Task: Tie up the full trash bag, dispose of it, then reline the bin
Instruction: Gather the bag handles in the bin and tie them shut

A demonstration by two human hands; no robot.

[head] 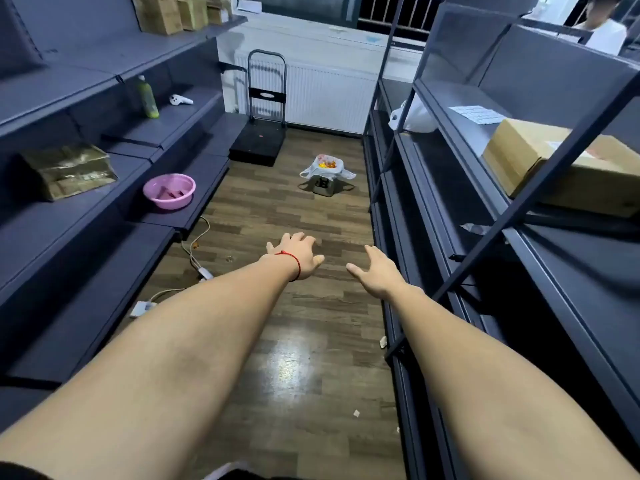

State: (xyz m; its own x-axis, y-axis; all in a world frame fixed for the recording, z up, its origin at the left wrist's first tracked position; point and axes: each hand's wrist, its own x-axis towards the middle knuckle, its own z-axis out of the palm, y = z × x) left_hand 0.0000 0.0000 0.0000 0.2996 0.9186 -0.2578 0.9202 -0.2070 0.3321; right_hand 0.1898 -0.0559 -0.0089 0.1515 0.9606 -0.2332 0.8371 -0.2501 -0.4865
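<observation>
A small grey bin [323, 187] stands on the wooden floor far down the aisle. A white plastic trash bag [326, 168] lines it, heaped with pink and orange rubbish, its handles hanging loose over the rim. Both my arms reach forward, well short of the bin. My left hand [298, 256], with a red string at the wrist, is open with fingers spread. My right hand [377, 273] is also open and holds nothing.
Dark metal shelves line both sides of the aisle. On the left sit a pink basin [169, 191], a green bottle [148, 99] and a crumpled brown bag [69, 171]. A folding hand cart [258, 133] stands at the aisle's end. White cables [197, 261] lie on the floor. A white bag [414, 117] and a cardboard box [561, 164] rest on the right shelves. A person [604, 29] stands at top right.
</observation>
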